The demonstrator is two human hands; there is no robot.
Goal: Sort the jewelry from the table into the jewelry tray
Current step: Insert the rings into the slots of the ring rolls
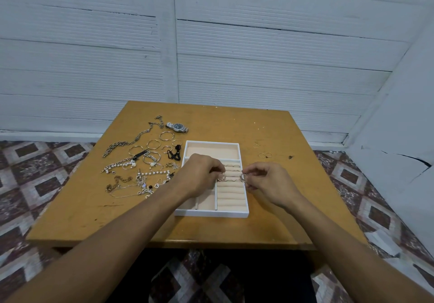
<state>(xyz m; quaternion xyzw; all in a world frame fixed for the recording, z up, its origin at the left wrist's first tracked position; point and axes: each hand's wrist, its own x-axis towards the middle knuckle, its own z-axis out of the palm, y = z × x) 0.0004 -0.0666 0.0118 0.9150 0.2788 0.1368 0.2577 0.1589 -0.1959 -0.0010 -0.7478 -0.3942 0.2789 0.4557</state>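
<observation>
A white jewelry tray (212, 213) with peach lining sits mid-table. Its right part has padded ring rolls (231, 193), with several rings (231, 166) slotted near the top. My left hand (199, 177) hovers over the tray's left side and pinches a ring (221, 177) at the rolls. My right hand (270, 182) pinches another ring (243, 177) at the tray's right edge. Loose jewelry lies left of the tray: chains (128, 141), hoop earrings (153, 144), pearl bracelets (122, 165) and a watch (177, 127).
Three small rings (264, 154) lie on the table right of the tray. The wooden table (94, 220) stands against a white panelled wall. Patterned floor tiles (28, 185) surround it.
</observation>
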